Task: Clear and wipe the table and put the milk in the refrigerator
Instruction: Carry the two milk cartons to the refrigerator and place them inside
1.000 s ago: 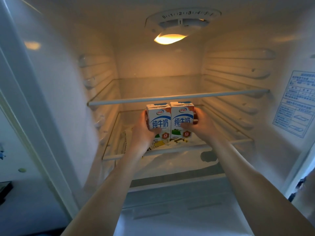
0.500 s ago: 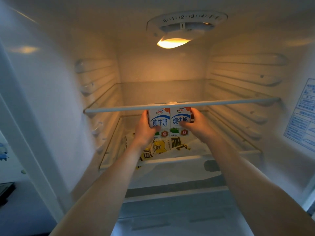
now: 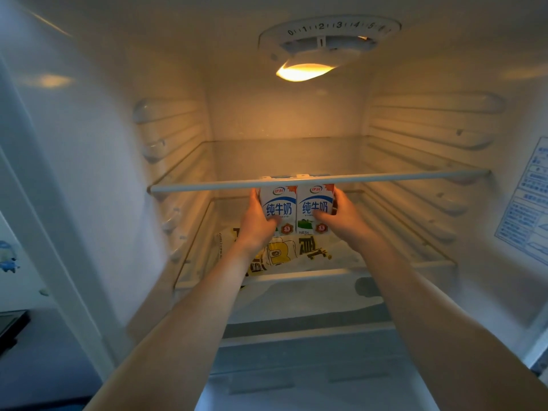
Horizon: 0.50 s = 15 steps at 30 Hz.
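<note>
Inside the refrigerator, left hand and right hand grip the milk cartons; next, probably seat them on the shelf, release.

A printed bag, a lit lamp

milk cartons | moved deeper in | tops now behind upper shelf rail

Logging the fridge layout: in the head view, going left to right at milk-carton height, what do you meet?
The left hand, left milk carton, right milk carton, right hand, then the printed sticker on the fridge wall.
</note>
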### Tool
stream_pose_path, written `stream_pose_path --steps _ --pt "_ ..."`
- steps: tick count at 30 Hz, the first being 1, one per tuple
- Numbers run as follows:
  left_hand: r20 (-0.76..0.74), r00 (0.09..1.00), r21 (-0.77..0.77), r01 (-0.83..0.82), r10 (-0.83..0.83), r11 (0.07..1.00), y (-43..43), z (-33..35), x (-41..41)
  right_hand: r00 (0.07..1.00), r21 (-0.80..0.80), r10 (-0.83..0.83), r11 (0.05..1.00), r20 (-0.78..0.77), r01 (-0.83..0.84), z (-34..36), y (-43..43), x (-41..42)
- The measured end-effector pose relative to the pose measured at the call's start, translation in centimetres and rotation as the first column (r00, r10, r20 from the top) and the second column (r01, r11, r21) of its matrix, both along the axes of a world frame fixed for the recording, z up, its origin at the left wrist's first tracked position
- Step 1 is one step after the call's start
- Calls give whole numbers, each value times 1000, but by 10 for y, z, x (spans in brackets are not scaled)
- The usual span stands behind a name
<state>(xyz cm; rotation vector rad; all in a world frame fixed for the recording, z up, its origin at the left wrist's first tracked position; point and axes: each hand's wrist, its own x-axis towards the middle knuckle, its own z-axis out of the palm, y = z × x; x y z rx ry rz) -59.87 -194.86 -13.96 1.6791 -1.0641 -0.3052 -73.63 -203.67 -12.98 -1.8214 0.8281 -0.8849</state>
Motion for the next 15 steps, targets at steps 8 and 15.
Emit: stream_pose_path --steps 8,15 --pt "240 964 65 -130 111 989 18 -8 -9 991 -37 -104 994 -88 101 2 26 -20" --pt "248 966 1 -80 77 997 52 -11 -30 960 -71 -255 966 -117 248 -1 82 -56"
